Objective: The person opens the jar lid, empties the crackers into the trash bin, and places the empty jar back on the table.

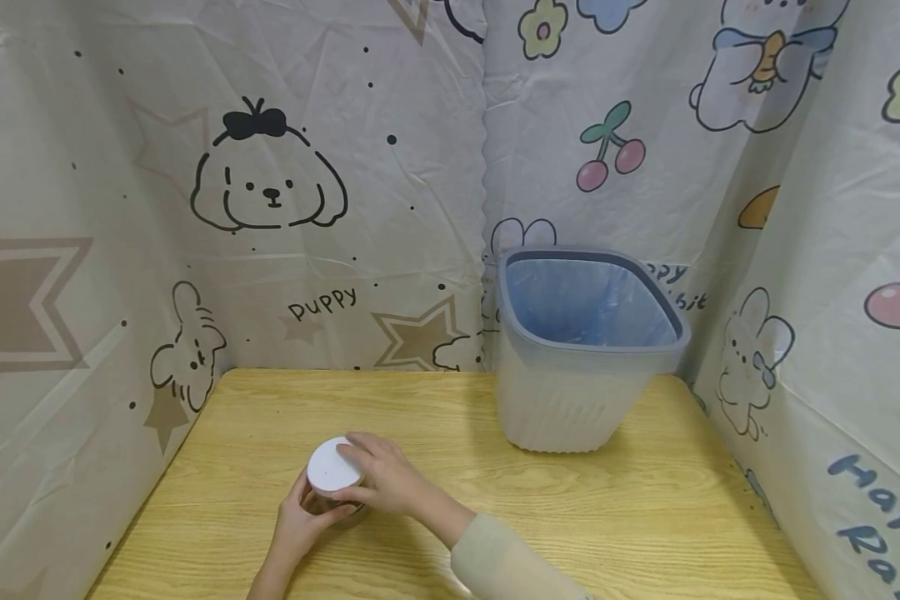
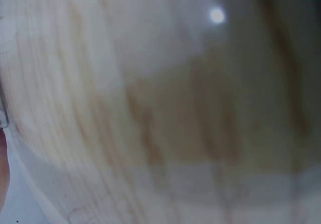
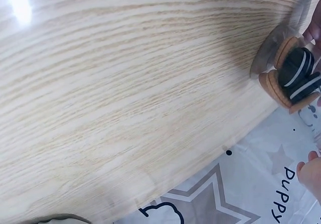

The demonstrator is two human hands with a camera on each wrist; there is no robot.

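Note:
A clear jar point(image 3: 266, 53) with a round white lid point(image 1: 333, 465) stands on the table, towards its left front. Inside it are several sandwich cookies point(image 3: 295, 67), some dark with white filling, others tan. My left hand point(image 1: 297, 522) grips the jar's side from the left, its thumb across the front. From the right, my right hand point(image 1: 385, 475) grips the lid by its rim, thumb in front and fingers over the far side. In the left wrist view only a sliver of a finger point(image 2: 3, 171) shows at the left edge.
The wooden table point(image 1: 435, 417) is enclosed by printed cloth point(image 1: 307, 275) at the back and both sides. A pale bin point(image 1: 562, 408) with a grey-blue rim and a bluish liner stands at the table's back right.

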